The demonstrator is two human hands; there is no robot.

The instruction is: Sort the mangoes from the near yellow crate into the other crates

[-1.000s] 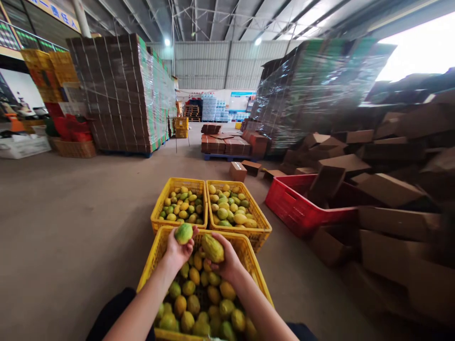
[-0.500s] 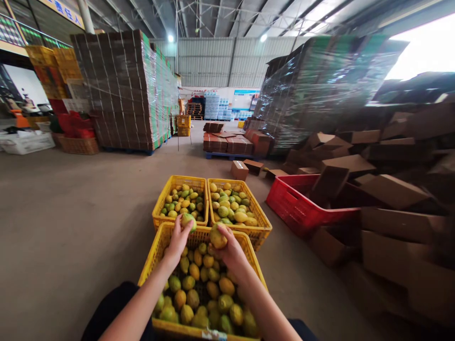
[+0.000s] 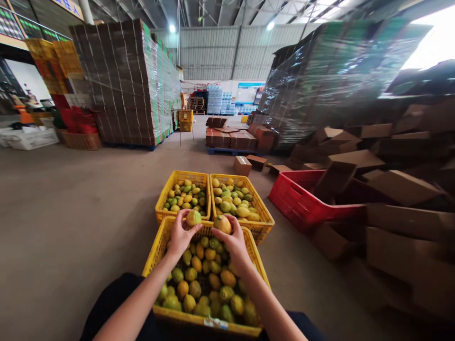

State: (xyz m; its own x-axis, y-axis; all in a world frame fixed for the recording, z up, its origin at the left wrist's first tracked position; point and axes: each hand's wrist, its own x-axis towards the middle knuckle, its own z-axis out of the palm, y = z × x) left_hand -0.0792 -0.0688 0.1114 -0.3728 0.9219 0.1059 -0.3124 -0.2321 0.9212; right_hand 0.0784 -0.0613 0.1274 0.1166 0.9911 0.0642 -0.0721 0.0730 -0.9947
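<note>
My left hand (image 3: 182,232) grips a green-yellow lemon (image 3: 194,218) between thumb and fingers. A yellower lemon (image 3: 222,224) is held in my right hand (image 3: 232,237), a short gap away from the first. Both hands are raised over the far edge of the near yellow crate (image 3: 262,270), which holds many green, yellow and orange-tinged lemons (image 3: 195,289). Just beyond stand two more yellow crates side by side, a left one (image 3: 159,201) and a right one (image 3: 265,227). Each is filled with similar green and yellow fruit.
To the right lies a red crate (image 3: 295,201) with cardboard in it, beside a heap of cardboard boxes (image 3: 401,189). Wrapped pallet stacks rise at the left (image 3: 117,85) and right (image 3: 320,80). Flattened cartons (image 3: 231,138) rest on a blue pallet ahead.
Both hands have turned the lemons, so more of each fruit shows, and stay above the near crate's far edge. The whole view has shifted slightly.
</note>
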